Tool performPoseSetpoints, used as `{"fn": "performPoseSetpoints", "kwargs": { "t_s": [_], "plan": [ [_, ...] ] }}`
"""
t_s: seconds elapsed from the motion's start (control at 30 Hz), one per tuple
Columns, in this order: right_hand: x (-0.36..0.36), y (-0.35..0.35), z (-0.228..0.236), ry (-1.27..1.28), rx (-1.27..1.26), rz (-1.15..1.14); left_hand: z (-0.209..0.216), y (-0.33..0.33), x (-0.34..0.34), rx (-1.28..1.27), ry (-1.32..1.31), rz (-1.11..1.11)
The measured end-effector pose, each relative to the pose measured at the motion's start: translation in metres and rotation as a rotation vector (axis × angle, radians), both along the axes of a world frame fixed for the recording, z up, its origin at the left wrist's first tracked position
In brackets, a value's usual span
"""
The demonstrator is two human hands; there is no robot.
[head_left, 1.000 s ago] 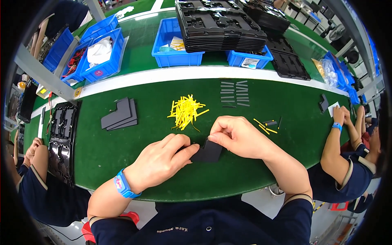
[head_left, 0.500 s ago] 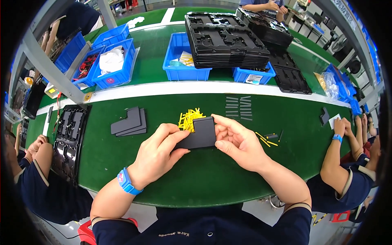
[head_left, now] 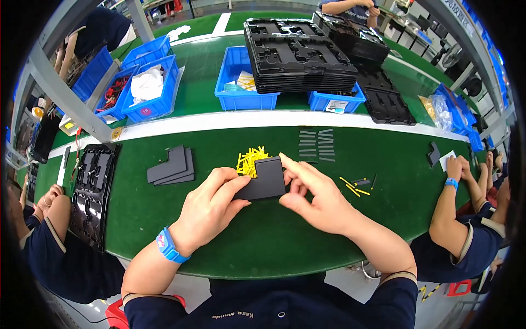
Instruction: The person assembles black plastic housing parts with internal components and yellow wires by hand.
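Panel (head_left: 268,181), pinched in left hand (head_left: 205,204), meets loosely curled right hand (head_left: 320,200), grip unclear, seemingly mid-adjustment, next needing steadiness.

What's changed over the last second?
The flat, notched dark grey piece has moved away from the person, toward the pile of thin yellow strips; the left hand still holds it. The right hand shifted from its top to its right edge. Unchanged: pile, L-shaped dark sheets.
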State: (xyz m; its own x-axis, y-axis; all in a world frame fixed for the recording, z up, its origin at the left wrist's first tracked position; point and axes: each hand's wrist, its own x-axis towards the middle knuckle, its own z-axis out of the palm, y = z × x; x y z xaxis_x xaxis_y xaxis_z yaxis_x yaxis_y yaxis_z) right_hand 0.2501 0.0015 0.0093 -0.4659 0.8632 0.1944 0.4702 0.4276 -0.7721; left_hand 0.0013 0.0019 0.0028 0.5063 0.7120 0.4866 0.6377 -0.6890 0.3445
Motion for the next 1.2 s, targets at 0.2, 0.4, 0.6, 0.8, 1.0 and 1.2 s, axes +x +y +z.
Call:
{"fn": "performPoseSetpoints", "kwargs": {
  "t_s": [0.2, 0.4, 0.6, 0.8, 1.0, 1.2],
  "plan": [
    [0.004, 0.004, -0.009, 0.344, -0.266, 0.070, 0.002, -0.003, 0.000, -0.046, -0.037, 0.022],
    [0.005, 0.006, -0.012, 0.345, -0.223, 0.062, 0.003, -0.002, 0.001, -0.042, -0.027, 0.012],
    [-0.001, 0.007, -0.014, 0.306, -0.118, 0.067, 0.003, -0.003, 0.000, -0.017, -0.009, 0.018],
    [-0.004, 0.003, -0.012, 0.197, -0.007, 0.067, 0.003, -0.006, 0.000, -0.021, 0.004, 0.013],
    [-0.003, 0.008, -0.014, 0.376, -0.156, -0.122, 0.006, -0.005, 0.002, 0.023, 0.058, -0.080],
    [0.001, 0.021, -0.008, 0.294, -0.528, -0.113, 0.005, -0.008, 0.006, 0.057, 0.151, -0.180]
  ]
}}
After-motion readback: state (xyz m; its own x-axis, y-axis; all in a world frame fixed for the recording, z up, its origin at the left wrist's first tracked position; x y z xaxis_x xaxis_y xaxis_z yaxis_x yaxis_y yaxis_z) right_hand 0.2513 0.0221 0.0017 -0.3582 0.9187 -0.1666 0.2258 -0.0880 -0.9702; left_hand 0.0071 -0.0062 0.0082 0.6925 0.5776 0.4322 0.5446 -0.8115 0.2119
